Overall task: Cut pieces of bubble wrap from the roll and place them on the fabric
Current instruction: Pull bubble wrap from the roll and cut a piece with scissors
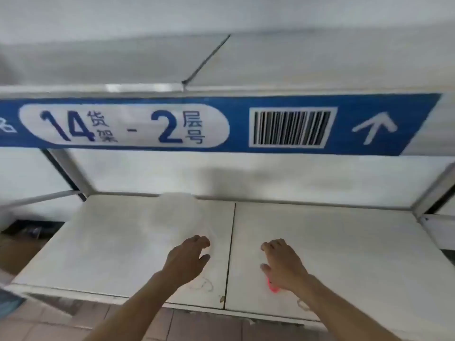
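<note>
On the left half of the white, flat metal shelf board lies a pale, translucent, crumpled sheet of bubble wrap, blurred and hard to trace at its edges. It reaches from the back of the board forward toward the person's hands. No roll and no fabric can be made out in this view, so where the piece must end up cannot be told.

The left hand hovers at the sheet's near edge with its fingers loosely curled and the thumb spread apart from them. Whether the fingertips touch or pinch the film cannot be told through the blur.

Right of the dark seam between the two shelf boards, the right hand rests palm down, fingers lightly bent. Under its heel shows a small red-orange object, possibly a cutter handle, but too hidden to name, and whether the hand holds it is unclear.

The wrap looks very light, soft and limp, likely to slide on the smooth board and to drift or fold when lifted. It should not break, though its cells can pop under pressure. A gentle pinch at two near corners, or along the near edge, would probably carry it flat.

Above, a blue shelf label reads 14 and 2, with a barcode and arrow.
</note>
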`<state>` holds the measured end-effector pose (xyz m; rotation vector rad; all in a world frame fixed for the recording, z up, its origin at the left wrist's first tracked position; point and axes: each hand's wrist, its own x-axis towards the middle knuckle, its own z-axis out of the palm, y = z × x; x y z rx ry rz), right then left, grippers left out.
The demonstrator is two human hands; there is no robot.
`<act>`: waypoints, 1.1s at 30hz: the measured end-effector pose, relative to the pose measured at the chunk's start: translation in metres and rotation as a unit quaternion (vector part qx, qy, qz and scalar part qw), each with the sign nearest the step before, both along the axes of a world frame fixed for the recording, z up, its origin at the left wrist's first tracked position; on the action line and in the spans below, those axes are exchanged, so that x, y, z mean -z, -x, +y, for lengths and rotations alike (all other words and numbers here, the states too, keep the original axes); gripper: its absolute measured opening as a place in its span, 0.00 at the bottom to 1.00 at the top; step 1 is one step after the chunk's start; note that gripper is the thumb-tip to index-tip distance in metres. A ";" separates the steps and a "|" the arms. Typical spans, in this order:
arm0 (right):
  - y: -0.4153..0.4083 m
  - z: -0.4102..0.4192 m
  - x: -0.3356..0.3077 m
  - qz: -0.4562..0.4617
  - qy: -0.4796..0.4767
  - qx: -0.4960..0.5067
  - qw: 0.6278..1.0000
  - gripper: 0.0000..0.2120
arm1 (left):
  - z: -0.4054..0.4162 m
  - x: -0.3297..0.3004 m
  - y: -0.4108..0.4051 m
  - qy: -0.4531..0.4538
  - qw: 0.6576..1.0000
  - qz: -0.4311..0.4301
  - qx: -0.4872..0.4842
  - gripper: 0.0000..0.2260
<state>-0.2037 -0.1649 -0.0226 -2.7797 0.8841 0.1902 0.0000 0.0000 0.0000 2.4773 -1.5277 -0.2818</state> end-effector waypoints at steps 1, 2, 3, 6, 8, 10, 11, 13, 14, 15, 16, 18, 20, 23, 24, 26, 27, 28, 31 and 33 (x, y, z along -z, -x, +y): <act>-0.005 -0.002 0.008 0.002 0.008 -0.008 1.000 0.21 | -0.002 0.005 0.000 -0.005 1.000 -0.011 0.010 0.14; -0.008 -0.001 0.016 -0.003 0.012 -0.010 1.000 0.21 | -0.005 0.011 0.001 0.003 0.999 -0.026 0.021 0.14; -0.014 -0.002 0.026 -0.004 0.025 -0.019 0.999 0.21 | -0.007 0.019 0.001 0.013 0.998 -0.042 0.038 0.14; -0.023 -0.001 0.043 -0.020 0.048 -0.023 0.998 0.22 | -0.014 0.032 0.003 0.043 0.994 -0.079 0.063 0.16; -0.024 0.003 0.049 -0.029 0.064 -0.017 0.997 0.22 | -0.014 0.036 0.004 0.058 0.990 -0.115 0.064 0.16; -0.022 0.007 0.051 -0.033 0.077 -0.011 0.996 0.23 | -0.011 0.037 0.006 0.059 0.986 -0.143 0.063 0.17; -0.021 0.008 0.050 -0.035 0.079 -0.010 0.996 0.23 | -0.010 0.037 0.007 0.052 0.983 -0.163 0.067 0.18; -0.019 0.016 0.046 -0.037 0.081 -0.006 0.996 0.23 | -0.003 0.035 0.012 0.032 0.971 -0.219 0.094 0.19; -0.020 0.019 0.043 -0.041 0.085 -0.004 0.996 0.23 | 0.000 0.034 0.012 0.030 0.960 -0.254 0.116 0.19; -0.021 0.021 0.040 -0.045 0.087 0.000 0.995 0.23 | 0.003 0.031 0.011 0.025 0.948 -0.290 0.131 0.21; -0.022 0.023 0.038 -0.048 0.083 0.005 0.995 0.24 | 0.005 0.030 0.010 0.023 0.939 -0.316 0.135 0.22; -0.028 0.028 0.034 -0.051 0.073 0.008 0.996 0.24 | 0.008 0.026 0.009 0.025 0.927 -0.352 0.123 0.26; -0.035 0.030 0.035 -0.048 0.065 0.007 0.997 0.25 | 0.010 0.025 0.008 0.034 0.922 -0.367 0.115 0.29; -0.050 0.028 0.035 -0.055 0.059 0.013 0.997 0.26 | 0.008 0.026 0.001 0.039 0.922 -0.375 0.094 0.34; -0.057 0.026 0.035 -0.061 0.054 0.016 0.997 0.27 | 0.006 0.024 -0.003 0.037 0.926 -0.368 0.078 0.36; -0.070 0.021 0.035 -0.074 0.043 0.024 0.996 0.29 | 0.000 0.026 -0.010 0.038 0.928 -0.368 0.044 0.39; -0.078 0.018 0.035 -0.083 0.036 0.026 0.996 0.30 | -0.004 0.028 -0.015 0.033 0.929 -0.368 0.033 0.39; -0.086 0.014 0.035 -0.091 0.029 0.030 0.995 0.31 | -0.007 0.029 -0.018 0.027 0.930 -0.365 0.019 0.39; -0.111 0.004 0.036 -0.122 0.016 0.035 0.992 0.32 | -0.013 0.033 -0.025 0.030 0.937 -0.347 -0.004 0.40; -0.126 -0.002 0.039 -0.145 0.011 0.035 0.989 0.31 | -0.015 0.037 -0.030 0.057 0.943 -0.327 -0.007 0.40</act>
